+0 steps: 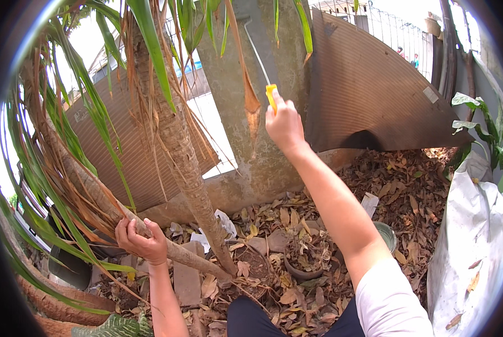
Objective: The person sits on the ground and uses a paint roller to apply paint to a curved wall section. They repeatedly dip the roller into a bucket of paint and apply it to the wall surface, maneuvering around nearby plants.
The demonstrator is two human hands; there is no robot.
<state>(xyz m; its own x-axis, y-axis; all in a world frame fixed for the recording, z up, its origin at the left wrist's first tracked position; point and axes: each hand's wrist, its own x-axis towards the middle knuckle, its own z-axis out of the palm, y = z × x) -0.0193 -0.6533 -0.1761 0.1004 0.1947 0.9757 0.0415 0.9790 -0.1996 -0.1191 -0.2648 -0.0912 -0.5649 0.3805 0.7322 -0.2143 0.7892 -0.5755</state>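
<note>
right grip (285, 123): clamped on a yellow-handled tool (272, 96), held up in front of the wall (223, 95); thin rod likely buys reach.
left grip (142, 241): curled round the leaning trunk (192, 259), likely for steadying.
pot (303, 275): near the trunk's foot, dry leaves in it.
green container (387, 236): beside right forearm (338, 202), partly hidden; contents can't tell.
white sack (465, 224): far right, leaves on it; contents hidden.

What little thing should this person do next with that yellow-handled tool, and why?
I'd probably ease the right hand slightly down, drawing the yellow-handled tool along the wall pillar: smoother grey shows around the rod's far end, while the surface below looks mottled. The left hand grips the slanting trunk.
</note>
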